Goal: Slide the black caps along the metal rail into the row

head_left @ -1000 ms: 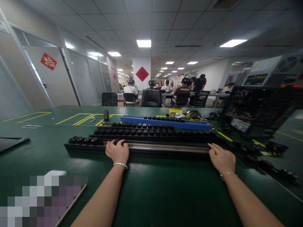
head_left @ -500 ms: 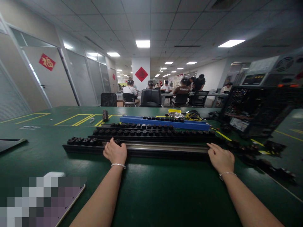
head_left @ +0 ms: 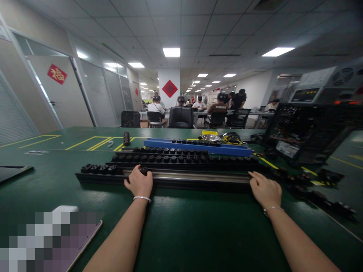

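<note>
A long black rail point(head_left: 195, 180) with a shiny metal channel lies across the green table point(head_left: 181, 226) in front of me. My left hand point(head_left: 138, 183) rests on the rail left of centre, fingers closed on a small black part point(head_left: 143, 170) sitting in the channel. Several black parts point(head_left: 99, 168) fill the rail's left end. My right hand point(head_left: 265, 190) lies on the rail's right end, fingers curled over its edge. Behind it lie two more black rails point(head_left: 181, 158) loaded with parts.
A blue rail point(head_left: 198, 147) with black parts lies farther back, beside a metal bowl point(head_left: 211, 137). Loose black parts point(head_left: 312, 189) are scattered at the right near an open computer case point(head_left: 306, 132). A phone point(head_left: 65, 234) lies at the near left. People sit at desks far behind.
My left hand has crept slightly left along the rail with the small black part. My right hand has stayed at the rail's right end.
</note>
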Action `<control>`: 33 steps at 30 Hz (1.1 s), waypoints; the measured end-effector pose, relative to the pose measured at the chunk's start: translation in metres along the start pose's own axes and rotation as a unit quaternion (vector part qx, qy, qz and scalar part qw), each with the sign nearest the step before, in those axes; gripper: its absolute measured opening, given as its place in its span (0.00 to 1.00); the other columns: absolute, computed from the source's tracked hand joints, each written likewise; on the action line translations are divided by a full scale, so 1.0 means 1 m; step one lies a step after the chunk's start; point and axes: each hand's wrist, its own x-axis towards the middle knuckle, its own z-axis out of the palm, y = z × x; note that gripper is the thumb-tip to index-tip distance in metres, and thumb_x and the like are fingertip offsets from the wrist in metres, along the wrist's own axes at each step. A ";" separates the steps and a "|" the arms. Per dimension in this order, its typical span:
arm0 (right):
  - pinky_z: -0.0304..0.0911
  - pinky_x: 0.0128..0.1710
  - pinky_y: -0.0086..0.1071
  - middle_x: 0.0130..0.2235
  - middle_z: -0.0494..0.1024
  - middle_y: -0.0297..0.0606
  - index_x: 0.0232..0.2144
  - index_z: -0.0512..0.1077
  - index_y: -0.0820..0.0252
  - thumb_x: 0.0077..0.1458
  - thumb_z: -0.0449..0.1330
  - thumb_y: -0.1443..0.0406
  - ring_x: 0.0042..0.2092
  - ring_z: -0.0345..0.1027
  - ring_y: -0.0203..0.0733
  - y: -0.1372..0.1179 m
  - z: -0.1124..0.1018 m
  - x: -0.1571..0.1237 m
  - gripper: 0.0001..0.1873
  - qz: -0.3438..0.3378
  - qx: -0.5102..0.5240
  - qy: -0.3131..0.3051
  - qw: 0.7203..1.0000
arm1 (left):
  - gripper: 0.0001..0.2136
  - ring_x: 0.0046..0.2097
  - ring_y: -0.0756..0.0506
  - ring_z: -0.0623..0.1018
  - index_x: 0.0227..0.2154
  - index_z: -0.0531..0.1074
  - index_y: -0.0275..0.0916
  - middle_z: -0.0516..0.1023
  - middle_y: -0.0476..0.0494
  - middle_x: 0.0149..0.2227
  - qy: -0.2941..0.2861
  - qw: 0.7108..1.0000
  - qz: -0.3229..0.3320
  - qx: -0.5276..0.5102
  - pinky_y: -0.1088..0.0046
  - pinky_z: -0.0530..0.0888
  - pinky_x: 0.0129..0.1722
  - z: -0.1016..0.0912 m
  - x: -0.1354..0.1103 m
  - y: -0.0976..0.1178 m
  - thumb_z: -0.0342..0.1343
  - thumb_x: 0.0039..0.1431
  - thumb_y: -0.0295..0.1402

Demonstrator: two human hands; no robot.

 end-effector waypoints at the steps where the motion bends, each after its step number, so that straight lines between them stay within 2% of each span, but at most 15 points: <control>1: 0.55 0.51 0.45 0.52 0.72 0.33 0.47 0.73 0.51 0.56 0.42 0.61 0.47 0.67 0.47 0.000 0.000 0.000 0.24 0.001 -0.001 0.000 1.000 | 0.21 0.52 0.39 0.70 0.49 0.63 0.40 0.74 0.39 0.46 -0.004 1.000 0.000 -0.003 0.49 0.54 0.58 0.000 0.000 0.000 0.50 0.51 0.37; 12: 0.54 0.52 0.46 0.53 0.72 0.33 0.47 0.73 0.51 0.55 0.43 0.62 0.46 0.67 0.47 -0.001 0.000 -0.001 0.24 0.007 0.005 -0.003 1.000 | 0.21 0.49 0.39 0.73 0.48 0.63 0.40 0.76 0.40 0.43 -0.011 0.999 0.027 -0.016 0.45 0.49 0.58 -0.001 0.000 0.001 0.51 0.49 0.36; 21: 0.53 0.53 0.45 0.53 0.71 0.33 0.47 0.73 0.52 0.55 0.43 0.62 0.49 0.66 0.47 -0.003 -0.003 -0.001 0.24 0.007 0.007 -0.006 1.000 | 0.22 0.49 0.39 0.73 0.49 0.62 0.41 0.77 0.39 0.43 -0.023 0.998 0.055 -0.002 0.45 0.46 0.59 0.000 -0.001 0.000 0.51 0.49 0.37; 33: 0.54 0.53 0.45 0.53 0.71 0.32 0.47 0.73 0.52 0.55 0.42 0.61 0.48 0.66 0.47 -0.002 -0.002 0.000 0.24 0.009 0.004 -0.010 1.000 | 0.19 0.48 0.39 0.74 0.46 0.64 0.41 0.77 0.41 0.42 -0.021 0.997 0.078 -0.006 0.45 0.44 0.60 0.003 -0.001 -0.001 0.50 0.49 0.37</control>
